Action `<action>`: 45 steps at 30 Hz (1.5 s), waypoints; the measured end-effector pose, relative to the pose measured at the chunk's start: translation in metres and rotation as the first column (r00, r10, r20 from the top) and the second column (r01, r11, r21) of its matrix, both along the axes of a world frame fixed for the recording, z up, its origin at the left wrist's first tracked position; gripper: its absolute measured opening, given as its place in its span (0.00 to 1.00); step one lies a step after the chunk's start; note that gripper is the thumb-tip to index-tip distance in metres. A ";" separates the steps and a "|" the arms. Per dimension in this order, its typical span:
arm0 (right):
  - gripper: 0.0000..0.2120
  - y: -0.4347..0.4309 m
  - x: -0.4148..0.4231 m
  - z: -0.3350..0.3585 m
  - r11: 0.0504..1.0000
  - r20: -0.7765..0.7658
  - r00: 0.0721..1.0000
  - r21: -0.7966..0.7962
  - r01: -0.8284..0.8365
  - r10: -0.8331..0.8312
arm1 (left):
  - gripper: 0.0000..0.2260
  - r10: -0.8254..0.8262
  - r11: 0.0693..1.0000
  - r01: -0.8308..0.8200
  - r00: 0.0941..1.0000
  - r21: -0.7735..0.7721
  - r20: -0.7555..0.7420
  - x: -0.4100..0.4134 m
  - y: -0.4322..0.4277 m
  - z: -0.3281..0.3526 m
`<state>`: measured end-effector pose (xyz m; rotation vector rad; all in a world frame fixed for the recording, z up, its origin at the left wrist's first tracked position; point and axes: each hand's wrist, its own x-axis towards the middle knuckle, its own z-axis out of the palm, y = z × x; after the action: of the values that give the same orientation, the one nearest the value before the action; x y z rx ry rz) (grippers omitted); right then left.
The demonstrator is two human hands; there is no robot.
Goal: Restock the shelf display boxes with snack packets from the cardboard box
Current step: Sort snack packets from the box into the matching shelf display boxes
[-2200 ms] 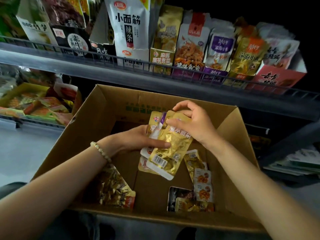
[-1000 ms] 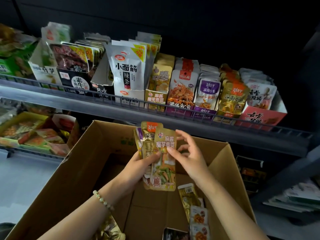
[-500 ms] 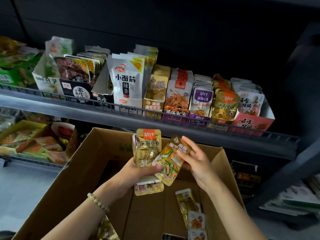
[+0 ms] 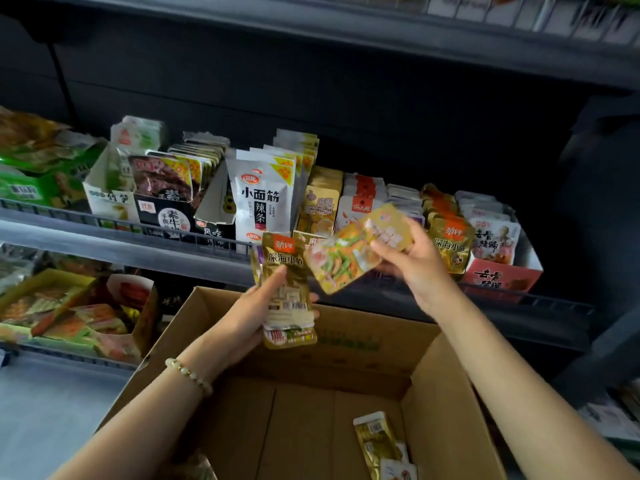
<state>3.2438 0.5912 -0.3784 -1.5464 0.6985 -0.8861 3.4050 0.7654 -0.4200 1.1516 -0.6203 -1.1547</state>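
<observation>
Two hands are working above one cardboard box (image 4: 446,393). The left hand (image 4: 249,317) is gripping a small upright stack of gold packets (image 4: 285,271), fingers wrapping it; stack count unclear. The right hand (image 4: 415,268) is pinching one tilted vegetable-print packet (image 4: 346,261) before the shelf's display boxes (image 4: 498,277). At least two loose packets (image 4: 377,441) are lying in the box.

I see glossy gold foil on the packets (image 4: 294,261); they shine like smooth plastic. The box (image 4: 346,362) is matt brown cardboard. The shelf (image 4: 86,237) looks like dark painted metal, matt. The bracelet (image 4: 188,375) has smooth pale beads.
</observation>
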 end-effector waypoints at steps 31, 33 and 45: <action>0.11 -0.010 0.092 0.034 0.847 -0.245 0.969 -0.512 -0.143 0.016 | 0.11 0.185 0.981 -0.181 0.981 -0.069 0.061 0.031 -0.020 0.023; 0.12 0.007 0.077 0.029 0.888 -0.271 0.946 -0.370 -0.273 0.178 | 0.09 0.175 0.983 -0.170 0.982 -0.072 0.072 0.019 -0.023 0.025; 0.16 -0.006 -0.003 0.016 0.991 -0.006 0.994 -0.071 -0.111 0.111 | 0.15 0.014 1.000 -0.010 0.983 -0.023 0.181 -0.039 -0.033 0.034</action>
<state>3.2408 0.5854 -0.3622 -1.6338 0.5811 -0.8339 3.3663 0.7321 -0.3858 1.2486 -0.7625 -1.0378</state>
